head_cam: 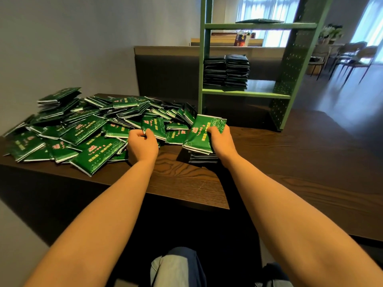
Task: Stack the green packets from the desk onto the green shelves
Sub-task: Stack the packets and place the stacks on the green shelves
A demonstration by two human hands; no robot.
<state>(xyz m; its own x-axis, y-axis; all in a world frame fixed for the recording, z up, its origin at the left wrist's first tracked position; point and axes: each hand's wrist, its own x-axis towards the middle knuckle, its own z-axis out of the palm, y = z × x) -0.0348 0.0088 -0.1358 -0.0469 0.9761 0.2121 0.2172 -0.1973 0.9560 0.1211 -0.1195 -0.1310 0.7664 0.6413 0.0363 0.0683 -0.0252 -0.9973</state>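
Left hand (143, 145): my fingers curled round one green packet (155, 125) at the near edge of the loose heap of packets (83, 125). Right hand (220, 139): gripping the top of a small stack (200, 139) just right of that heap, both on the dark wooden desk (186, 179). Green shelf unit (245, 94) behind the desk: two packet stacks (226, 71) on its middle shelf, single packet (259, 21) on the shelf above.

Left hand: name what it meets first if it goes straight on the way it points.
Probably the heap of packets just beyond the packet that the left hand pinches; depth is unclear.
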